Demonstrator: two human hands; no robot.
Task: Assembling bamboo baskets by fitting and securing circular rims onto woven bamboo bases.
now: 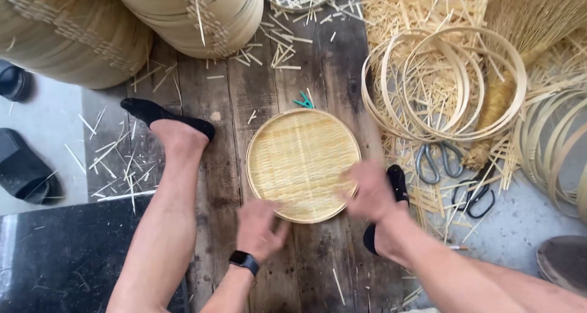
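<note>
Left hand [260, 227] sits at the near-left rim of the round woven bamboo tray [302, 165], fingers curled on it, though blur hides the exact grip. Tray lies flat mid-plank on the wooden boards [214, 184], round, no long axis. Right hand [370, 190] clasps its near-right rim; both equally near.

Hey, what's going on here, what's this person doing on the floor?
A person sits on wooden boards with a round woven bamboo tray between their feet. The left hand is at the tray's near rim and the right hand at its right rim; both are blurred, so the grip is unclear. Bamboo hoops lie to the right, with scissors below them. Stacks of trays stand at the top, and bamboo slivers litter the floor.
</note>
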